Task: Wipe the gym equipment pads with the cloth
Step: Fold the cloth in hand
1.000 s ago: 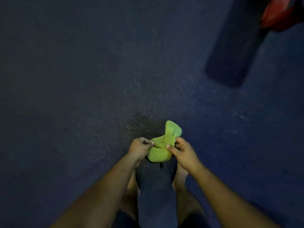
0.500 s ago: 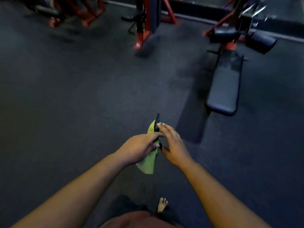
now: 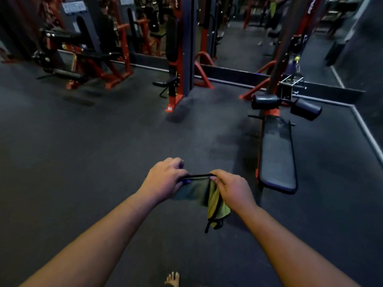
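Both my hands hold a green cloth with a black edge, stretched flat between them at waist height. My left hand grips its left top corner and my right hand pinches the right top corner, with a yellow-green fold hanging below it. Ahead to the right lies a long black bench pad on a red frame. Two black roller pads sit at its far end.
A red and black cable tower stands ahead in the middle, and a red machine at the far left. A mirror wall runs behind them. The dark rubber floor spreads between me and the machines. My bare foot shows below.
The view has lifted from the floor to the gym equipment. The bunched cloth has been opened and pulled wide between my two hands.
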### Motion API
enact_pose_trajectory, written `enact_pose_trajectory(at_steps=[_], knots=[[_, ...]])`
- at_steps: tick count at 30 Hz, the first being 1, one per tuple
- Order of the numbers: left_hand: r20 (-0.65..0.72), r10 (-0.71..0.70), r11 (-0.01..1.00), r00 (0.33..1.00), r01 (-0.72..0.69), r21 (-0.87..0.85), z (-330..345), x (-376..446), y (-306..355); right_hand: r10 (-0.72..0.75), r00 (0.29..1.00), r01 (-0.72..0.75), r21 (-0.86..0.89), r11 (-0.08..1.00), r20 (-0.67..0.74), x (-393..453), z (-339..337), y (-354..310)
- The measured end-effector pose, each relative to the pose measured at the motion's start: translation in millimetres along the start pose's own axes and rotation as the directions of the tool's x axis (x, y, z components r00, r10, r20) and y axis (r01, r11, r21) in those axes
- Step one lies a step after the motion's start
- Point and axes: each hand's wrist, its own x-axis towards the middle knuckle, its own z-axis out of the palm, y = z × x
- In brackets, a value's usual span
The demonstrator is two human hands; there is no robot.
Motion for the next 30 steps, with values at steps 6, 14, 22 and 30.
enact_pose_trajectory(at_steps=[6,14,22,30], knots=[[-0.015,-0.134,0.933,0.991,0.121,-0.338,-18,68,-52,0.139,0.990,-0.132,-0.194,0.972,0.027,66,-20,-6],[0.085,-0.033,0.986,0.996,0.047,-0.161,-23,163,-86,0.468,0.884,-0.453,-0.243,0.858,0.005,117,-38,44],[0.153,-0.302,0.915,0.941,0.331,-0.231,-4,262,-113,0.612,0.785,-0.590,0.181,0.787,-0.101,191,-73,128],[0.403,-0.419,0.186,0.813,0.512,-0.839,54,321,-44,0.457,0.888,-0.382,0.472,0.795,-0.051,263,-48,145]])
